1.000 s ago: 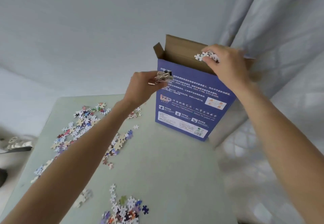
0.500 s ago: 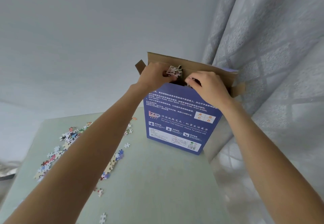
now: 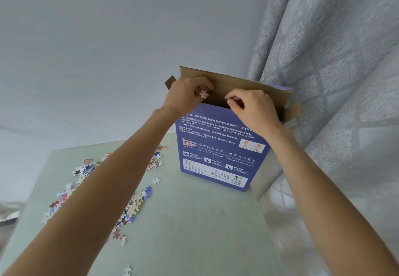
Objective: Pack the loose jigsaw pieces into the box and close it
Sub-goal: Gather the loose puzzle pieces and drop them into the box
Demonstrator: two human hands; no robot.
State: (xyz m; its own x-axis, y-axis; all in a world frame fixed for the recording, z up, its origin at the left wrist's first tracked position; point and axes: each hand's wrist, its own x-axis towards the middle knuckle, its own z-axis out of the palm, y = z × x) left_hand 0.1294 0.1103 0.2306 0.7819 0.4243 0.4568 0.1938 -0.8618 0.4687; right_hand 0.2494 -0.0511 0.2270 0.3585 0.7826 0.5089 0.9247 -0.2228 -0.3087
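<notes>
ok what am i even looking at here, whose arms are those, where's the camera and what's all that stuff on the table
There is no machine: these are a person's two bare arms, filmed by a wide-angle camera worn on their head, looking forward and down. Both hands are at the open top of an upright blue box standing on a pale green table. The left hand pinches a white jigsaw piece over the opening. The right hand has curled fingers; whether it holds anything is hidden. Loose jigsaw pieces lie scattered on the table.
</notes>
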